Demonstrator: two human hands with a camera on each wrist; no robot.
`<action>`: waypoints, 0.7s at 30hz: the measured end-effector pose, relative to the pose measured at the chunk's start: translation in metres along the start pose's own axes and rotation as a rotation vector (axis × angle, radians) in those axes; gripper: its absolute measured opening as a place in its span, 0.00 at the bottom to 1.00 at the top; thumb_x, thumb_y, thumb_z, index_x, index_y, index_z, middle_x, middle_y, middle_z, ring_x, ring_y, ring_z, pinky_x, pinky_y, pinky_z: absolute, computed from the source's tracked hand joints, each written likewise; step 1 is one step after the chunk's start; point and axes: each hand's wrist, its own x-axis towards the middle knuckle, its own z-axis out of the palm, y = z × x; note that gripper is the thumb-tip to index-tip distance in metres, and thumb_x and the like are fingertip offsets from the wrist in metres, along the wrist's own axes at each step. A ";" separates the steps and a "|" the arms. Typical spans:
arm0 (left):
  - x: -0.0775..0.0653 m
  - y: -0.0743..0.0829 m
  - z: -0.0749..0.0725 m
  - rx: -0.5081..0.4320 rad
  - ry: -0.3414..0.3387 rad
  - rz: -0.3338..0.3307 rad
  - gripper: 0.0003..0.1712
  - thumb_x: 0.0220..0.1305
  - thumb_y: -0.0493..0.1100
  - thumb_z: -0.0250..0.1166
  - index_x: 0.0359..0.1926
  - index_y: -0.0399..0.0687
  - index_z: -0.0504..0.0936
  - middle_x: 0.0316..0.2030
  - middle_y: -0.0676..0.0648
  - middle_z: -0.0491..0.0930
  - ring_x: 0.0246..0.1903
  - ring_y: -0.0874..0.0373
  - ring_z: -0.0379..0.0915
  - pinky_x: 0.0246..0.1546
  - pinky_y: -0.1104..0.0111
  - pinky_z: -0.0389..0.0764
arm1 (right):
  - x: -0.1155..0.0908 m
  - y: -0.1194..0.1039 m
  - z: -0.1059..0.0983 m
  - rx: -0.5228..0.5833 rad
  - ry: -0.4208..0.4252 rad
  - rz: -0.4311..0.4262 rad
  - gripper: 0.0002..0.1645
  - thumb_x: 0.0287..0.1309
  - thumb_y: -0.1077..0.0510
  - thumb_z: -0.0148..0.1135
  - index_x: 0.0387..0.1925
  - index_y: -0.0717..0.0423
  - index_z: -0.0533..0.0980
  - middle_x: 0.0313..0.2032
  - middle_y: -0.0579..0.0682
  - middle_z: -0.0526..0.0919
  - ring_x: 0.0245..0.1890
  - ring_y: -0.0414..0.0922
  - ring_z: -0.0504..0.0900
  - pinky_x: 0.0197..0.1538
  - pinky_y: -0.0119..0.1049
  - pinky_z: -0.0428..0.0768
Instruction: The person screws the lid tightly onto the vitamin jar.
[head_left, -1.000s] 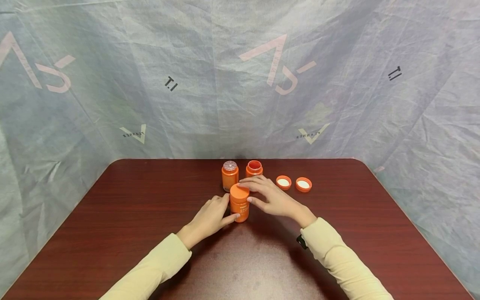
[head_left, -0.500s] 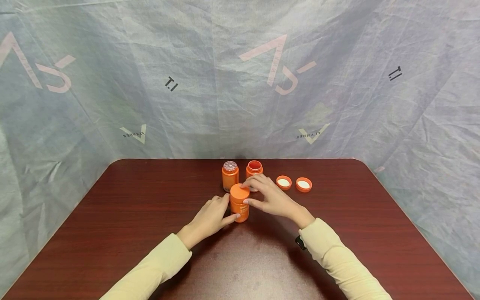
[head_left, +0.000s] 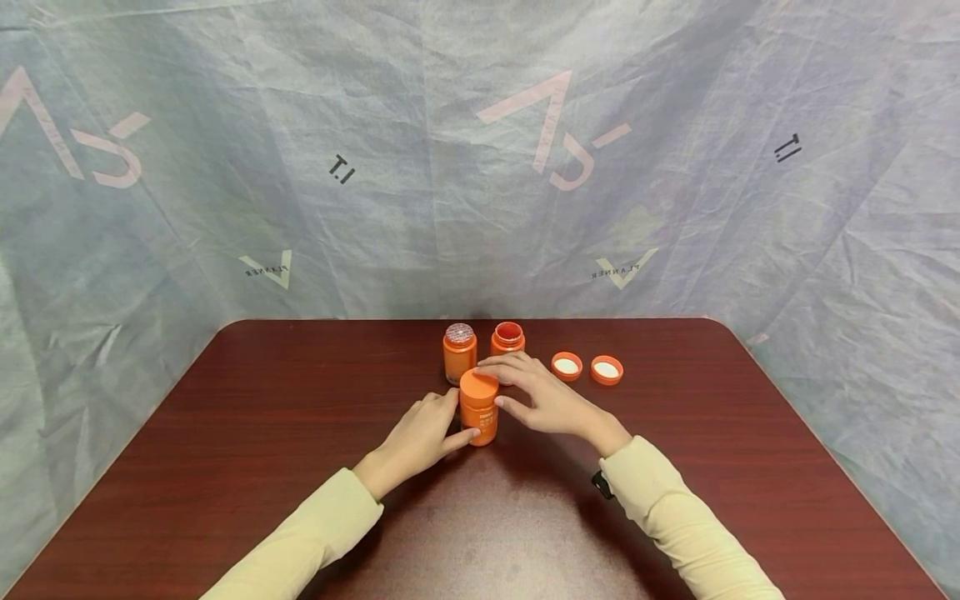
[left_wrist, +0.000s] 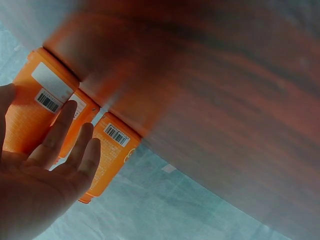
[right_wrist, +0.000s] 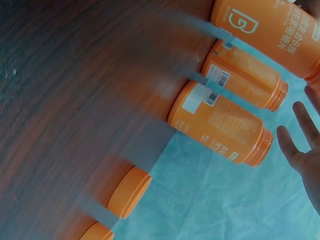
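An orange bottle (head_left: 483, 417) stands upright on the table with its orange cap (head_left: 477, 387) on. My left hand (head_left: 420, 429) holds its body from the left, thumb across the front and fingers behind; in the left wrist view that hand (left_wrist: 50, 185) is beside the bottle (left_wrist: 30, 115). From the right, my right hand (head_left: 547, 402) holds the cap between thumb, at its near right edge, and fingers reaching over its far edge. Part of that hand (right_wrist: 310, 155) shows in the right wrist view, though the cap is mostly cut off there.
Behind stand two uncapped orange bottles: a left one (head_left: 460, 362) with a silvery top and a right one (head_left: 508, 337) with a red mouth, partly hidden by my right hand. Two orange lids, one nearer (head_left: 566, 367) and one farther right (head_left: 607, 371), lie white side up.
My right thumb and fingers drew inward over the cap half a second ago, and now sit farther out to the right again. The left hand and the bottle have stayed put.
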 end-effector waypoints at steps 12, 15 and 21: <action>0.000 0.001 -0.001 0.005 -0.002 -0.001 0.30 0.57 0.59 0.60 0.51 0.41 0.68 0.35 0.45 0.80 0.36 0.52 0.74 0.41 0.58 0.74 | 0.001 0.001 0.000 -0.019 0.063 0.001 0.23 0.53 0.54 0.64 0.52 0.48 0.73 0.50 0.43 0.74 0.50 0.41 0.71 0.50 0.46 0.66; -0.001 0.001 -0.001 0.007 -0.001 -0.002 0.31 0.57 0.59 0.60 0.51 0.41 0.68 0.35 0.45 0.80 0.36 0.52 0.74 0.41 0.58 0.74 | 0.001 0.002 0.001 -0.036 0.076 0.015 0.22 0.50 0.52 0.66 0.49 0.48 0.74 0.47 0.43 0.73 0.45 0.39 0.71 0.47 0.42 0.66; -0.001 0.001 -0.002 0.000 -0.005 -0.009 0.31 0.57 0.59 0.60 0.52 0.42 0.68 0.34 0.46 0.80 0.37 0.52 0.74 0.41 0.58 0.74 | 0.002 0.001 0.001 -0.031 0.054 0.025 0.26 0.52 0.51 0.64 0.53 0.49 0.71 0.53 0.43 0.72 0.58 0.42 0.66 0.54 0.48 0.65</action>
